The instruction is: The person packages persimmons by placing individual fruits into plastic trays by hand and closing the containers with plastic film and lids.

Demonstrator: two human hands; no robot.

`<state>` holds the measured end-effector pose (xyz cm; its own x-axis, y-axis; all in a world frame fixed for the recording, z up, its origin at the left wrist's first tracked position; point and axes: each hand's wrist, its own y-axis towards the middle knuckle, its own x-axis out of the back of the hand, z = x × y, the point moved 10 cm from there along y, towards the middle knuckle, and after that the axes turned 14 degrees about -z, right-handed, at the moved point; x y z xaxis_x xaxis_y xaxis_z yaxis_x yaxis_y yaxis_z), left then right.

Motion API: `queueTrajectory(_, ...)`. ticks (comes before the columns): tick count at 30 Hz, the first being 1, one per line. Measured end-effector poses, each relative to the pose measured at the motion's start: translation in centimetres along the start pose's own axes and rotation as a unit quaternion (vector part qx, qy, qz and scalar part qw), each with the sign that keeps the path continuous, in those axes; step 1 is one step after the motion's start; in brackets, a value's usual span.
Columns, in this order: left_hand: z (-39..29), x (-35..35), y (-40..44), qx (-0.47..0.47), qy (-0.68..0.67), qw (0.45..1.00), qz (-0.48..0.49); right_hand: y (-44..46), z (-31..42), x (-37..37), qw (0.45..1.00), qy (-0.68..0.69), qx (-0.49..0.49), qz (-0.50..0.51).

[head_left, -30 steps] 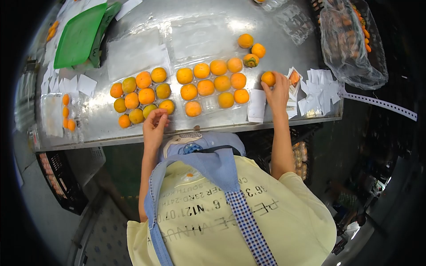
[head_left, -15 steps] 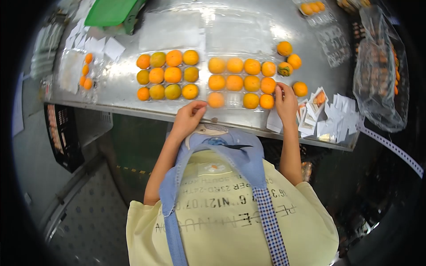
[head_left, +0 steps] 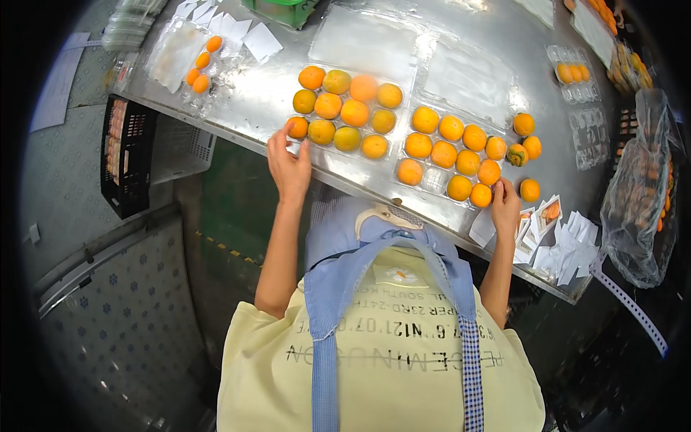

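My left hand (head_left: 290, 167) is at the front-left corner of the left clear tray (head_left: 389, 147), thumb and fingers apart on either side of a corner orange (head_left: 297, 128). That tray holds rows of oranges, some greenish. A second clear tray (head_left: 435, 177) to the right also holds rows of oranges, with one bare pocket in its front row beside an orange (head_left: 409, 172). At this tray's right edge, my right hand (head_left: 507, 210) has its fingers closed on the rim, close to an orange (head_left: 489, 171). Both open lids (head_left: 363, 39) lie toward the back.
Loose oranges (head_left: 523, 124) lie right of the trays, one with a green patch (head_left: 517, 155). White cards (head_left: 568, 248) are piled at the front-right corner. A green container (head_left: 284, 10) is at the back, a black crate (head_left: 126, 158) below left, and a plastic-covered stack (head_left: 637, 201) at right.
My left hand has moved left from the right tray's front corner to the left tray's corner orange. My right hand stays at the right tray's edge. The whole view has turned.
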<state>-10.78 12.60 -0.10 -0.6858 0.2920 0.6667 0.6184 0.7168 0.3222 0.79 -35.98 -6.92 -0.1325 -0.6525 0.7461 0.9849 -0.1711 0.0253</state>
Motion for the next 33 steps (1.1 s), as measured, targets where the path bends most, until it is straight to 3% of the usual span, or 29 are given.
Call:
queueTrajectory(2,0.4,-0.1,1.4,-0.136,0.069,0.988,-0.012,0.1,-0.4,-0.3,1.000,0.004,-0.005,0.004)
queueTrajectory(5,2.1,-2.2,2.2,-0.084,0.048,0.986,0.137,0.3,0.1,-0.3,1.000,-0.006,0.002,0.015)
queueTrajectory(9,2.9,-2.2,3.3,0.034,0.057,0.981,0.182,0.4,0.3,-0.3,1.000,-0.008,0.008,0.014)
queueTrajectory(12,2.0,-1.8,3.7,-0.090,0.012,0.990,0.109,0.3,0.2,-0.3,1.000,-0.001,0.005,0.014)
queueTrajectory(15,3.9,-0.9,3.0,0.072,-0.120,0.988,0.058,0.4,0.2,0.2,1.000,0.007,0.008,-0.008)
queueTrajectory(16,3.4,-0.1,2.8,0.117,-0.249,0.961,0.003,0.4,0.1,0.7,0.999,0.010,0.008,-0.030)
queueTrajectory(17,2.7,-0.8,2.2,0.189,-0.349,0.916,0.060,0.3,0.0,1.2,0.999,0.012,0.008,-0.052)
queueTrajectory(19,0.3,-1.7,0.4,0.324,-0.524,0.770,0.166,0.3,3.4,3.5,0.991,-0.008,0.041,-0.127)
queueTrajectory(20,-1.1,-1.9,-0.7,0.317,-0.540,0.752,0.208,0.1,5.4,4.6,0.984,-0.019,0.059,-0.165)
queueTrajectory(23,-6.5,-2.7,-3.2,0.355,-0.607,0.653,0.282,0.2,10.3,3.0,0.979,0.157,0.093,-0.090)
queueTrajectory(26,-10.2,-3.7,-5.1,0.362,-0.616,0.601,0.358,-1.5,16.4,0.0,0.963,0.253,0.089,0.040)
queueTrajectory(30,-11.6,-4.7,-6.5,0.265,-0.524,0.705,0.397,-4.1,21.6,-3.0,0.917,0.354,0.099,0.151)
queueTrajectory(33,-12.5,-4.7,-7.1,0.239,-0.503,0.729,0.397,-5.4,23.2,-4.1,0.901,0.383,0.072,0.190)
